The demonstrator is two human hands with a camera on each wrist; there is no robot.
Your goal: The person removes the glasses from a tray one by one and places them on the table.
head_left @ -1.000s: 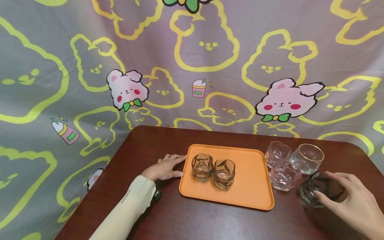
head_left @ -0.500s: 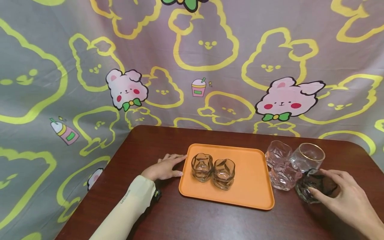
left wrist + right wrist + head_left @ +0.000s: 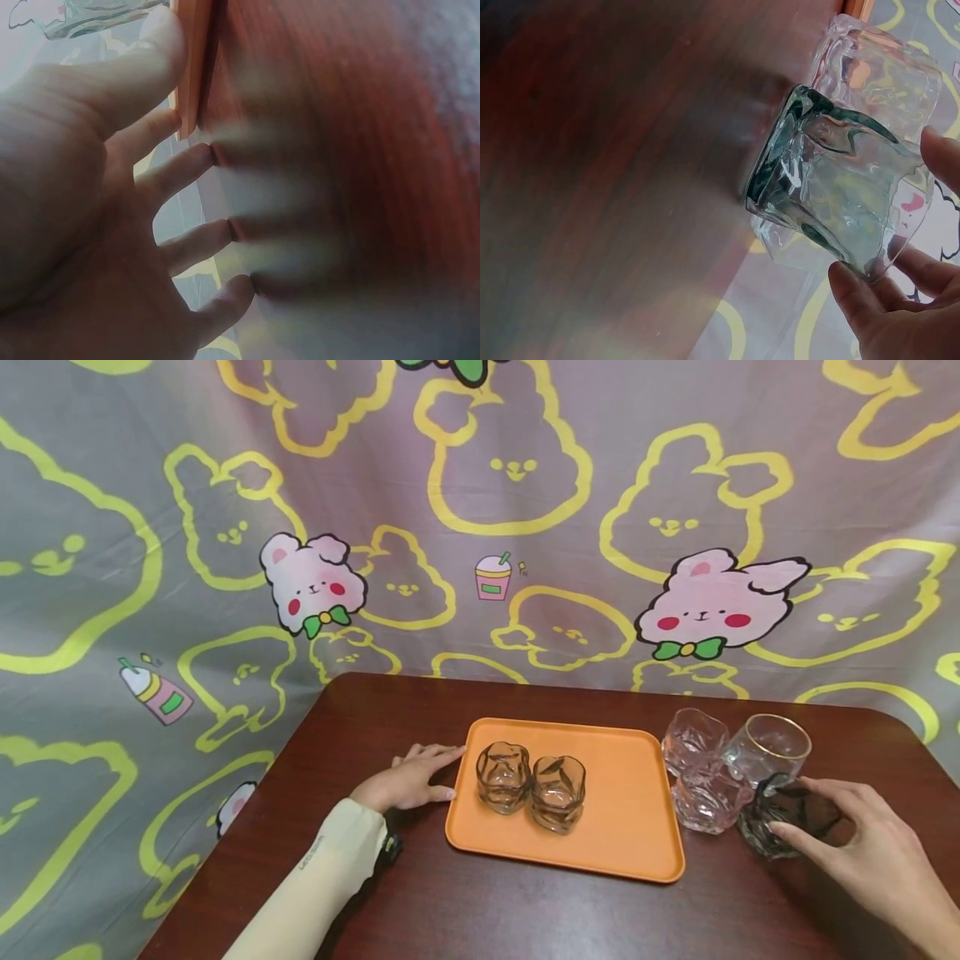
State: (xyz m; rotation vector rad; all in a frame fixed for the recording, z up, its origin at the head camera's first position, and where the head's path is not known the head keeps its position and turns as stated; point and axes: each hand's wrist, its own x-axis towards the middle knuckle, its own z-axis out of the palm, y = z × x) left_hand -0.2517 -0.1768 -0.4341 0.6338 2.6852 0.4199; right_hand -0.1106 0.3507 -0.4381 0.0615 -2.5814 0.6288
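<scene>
My right hand (image 3: 873, 839) grips a dark grey, wavy-sided glass (image 3: 767, 833) near its rim, thumb on one side and fingers on the other. In the right wrist view this glass (image 3: 844, 176) stands upright, its thick dark base right at the tabletop, overlapping a pinkish clear glass (image 3: 885, 75) behind it. My left hand (image 3: 405, 783) lies at the left side of an orange tray (image 3: 630, 810). Its fingers are spread, with fingertips on the table and the thumb at the tray's edge (image 3: 190, 75). On the tray stand two brown wavy glasses, a left one (image 3: 502, 781) and a right one (image 3: 558, 797).
Right of the tray, a clear glass (image 3: 693, 735), the pinkish glass (image 3: 708, 806) and a gold-rimmed glass (image 3: 757, 764) stand close together, beside the dark grey one. A patterned cloth (image 3: 420, 502) hangs behind the dark wooden table (image 3: 480, 910).
My right hand has moved the dark grey glass a little left and back, closer to the pinkish and gold-rimmed glasses. My left hand stays by the tray.
</scene>
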